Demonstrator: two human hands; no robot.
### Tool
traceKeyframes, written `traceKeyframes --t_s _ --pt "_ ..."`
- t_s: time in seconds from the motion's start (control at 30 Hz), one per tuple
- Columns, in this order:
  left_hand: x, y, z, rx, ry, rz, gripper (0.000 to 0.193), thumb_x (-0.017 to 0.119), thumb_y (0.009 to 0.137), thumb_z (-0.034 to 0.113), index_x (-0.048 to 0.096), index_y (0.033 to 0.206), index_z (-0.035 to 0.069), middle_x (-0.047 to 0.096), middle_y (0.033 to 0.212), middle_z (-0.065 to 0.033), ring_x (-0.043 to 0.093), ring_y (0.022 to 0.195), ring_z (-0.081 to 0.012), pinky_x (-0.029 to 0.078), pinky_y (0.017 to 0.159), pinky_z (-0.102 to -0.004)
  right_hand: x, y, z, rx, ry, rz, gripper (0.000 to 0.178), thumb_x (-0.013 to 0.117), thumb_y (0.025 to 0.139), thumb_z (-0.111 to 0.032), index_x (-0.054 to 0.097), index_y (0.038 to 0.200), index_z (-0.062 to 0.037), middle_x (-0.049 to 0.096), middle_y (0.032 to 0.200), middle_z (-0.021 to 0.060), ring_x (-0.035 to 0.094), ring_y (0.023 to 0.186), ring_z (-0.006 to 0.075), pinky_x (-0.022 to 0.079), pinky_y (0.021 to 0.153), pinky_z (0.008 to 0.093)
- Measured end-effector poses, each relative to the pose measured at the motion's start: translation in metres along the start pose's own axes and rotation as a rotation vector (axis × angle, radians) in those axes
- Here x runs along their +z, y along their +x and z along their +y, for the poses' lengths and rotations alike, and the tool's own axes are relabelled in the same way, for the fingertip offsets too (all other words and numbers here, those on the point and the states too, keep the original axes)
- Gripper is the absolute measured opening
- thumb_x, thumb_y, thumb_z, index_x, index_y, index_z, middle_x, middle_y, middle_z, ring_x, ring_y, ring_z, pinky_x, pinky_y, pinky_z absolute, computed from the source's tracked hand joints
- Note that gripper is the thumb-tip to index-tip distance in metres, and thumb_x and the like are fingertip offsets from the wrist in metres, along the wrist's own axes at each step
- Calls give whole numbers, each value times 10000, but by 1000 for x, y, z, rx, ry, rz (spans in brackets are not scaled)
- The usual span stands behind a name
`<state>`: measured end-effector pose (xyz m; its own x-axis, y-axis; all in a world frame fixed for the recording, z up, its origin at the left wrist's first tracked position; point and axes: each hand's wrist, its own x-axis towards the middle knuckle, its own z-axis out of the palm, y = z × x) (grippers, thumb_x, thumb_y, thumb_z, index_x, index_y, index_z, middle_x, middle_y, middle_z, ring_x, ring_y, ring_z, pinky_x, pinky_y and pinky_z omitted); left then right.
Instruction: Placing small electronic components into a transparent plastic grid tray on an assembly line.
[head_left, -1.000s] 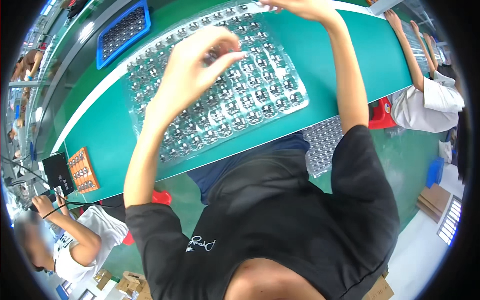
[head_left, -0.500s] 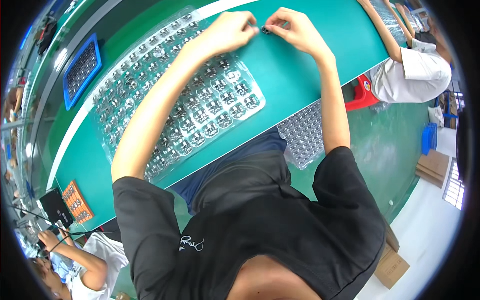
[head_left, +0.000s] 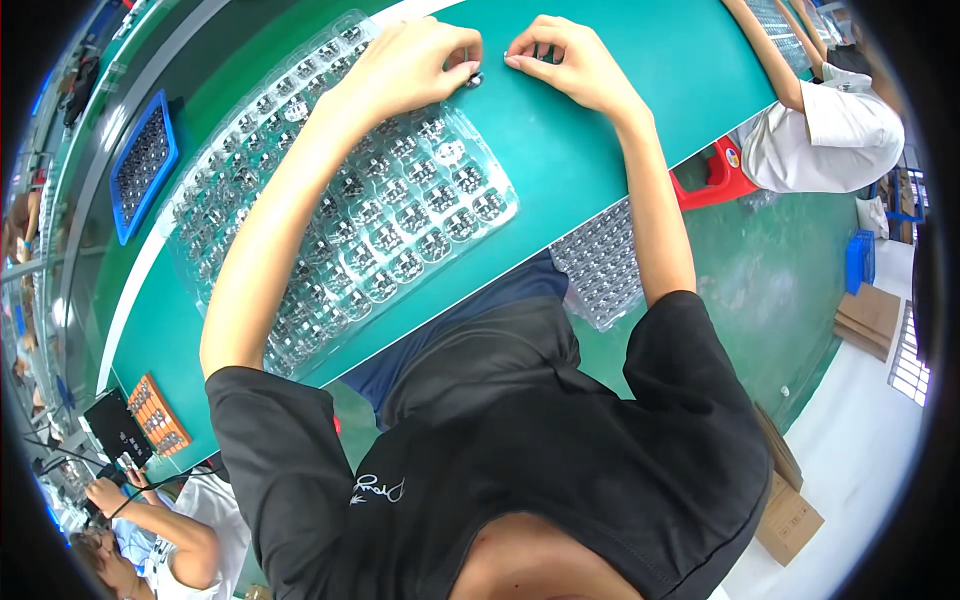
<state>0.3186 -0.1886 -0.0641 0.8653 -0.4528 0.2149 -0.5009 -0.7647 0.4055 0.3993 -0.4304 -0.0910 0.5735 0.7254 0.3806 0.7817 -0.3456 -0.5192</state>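
My left hand [head_left: 425,65] is above the upper right part of a clear plastic blister tray [head_left: 508,212]. Its thumb and fingers pinch a small dark round part [head_left: 475,80] over the green table. Each pocket of the tray carries a small black-and-silver part, seemingly a little circuit assembly. To the right, apart from the left hand, my right hand [head_left: 572,62] has thumb and forefinger brought together. A tiny pale speck shows at their tips, too small to name.
A blue tray [head_left: 122,215] of small parts lies on the darker green strip at the left. An orange tray [head_left: 160,415] sits beside a black box [head_left: 115,425]. Another filled plastic tray [head_left: 600,270] is below the table edge. Co-workers sit at both sides, near a red stool [head_left: 722,178].
My hands have drawn apart, the left one moving left. The dark part, earlier at my right fingertips, now appears at my left fingertips. The view has shifted slightly.
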Motion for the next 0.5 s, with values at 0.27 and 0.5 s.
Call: traceKeyframes --t_s 0.27,0.5 --pt "-9 -7 -3 25 68 89 213 674 943 279 719 1049 100 695 912 -67 649 920 -257 484 902 -428 9 -16 -22 12 60 43 167 786 885 -220 778 975 -80 650 865 49 629 798 173 499 723 291" --pt "-20 -8 -4 95 -41 -135 213 720 847 270 779 1010 147 768 885 -85 742 854 -270 571 771 -416 6 -10 -33 163 171 17 194 765 927 -198 752 991 -16 662 890 33 635 840 121 503 750 281"
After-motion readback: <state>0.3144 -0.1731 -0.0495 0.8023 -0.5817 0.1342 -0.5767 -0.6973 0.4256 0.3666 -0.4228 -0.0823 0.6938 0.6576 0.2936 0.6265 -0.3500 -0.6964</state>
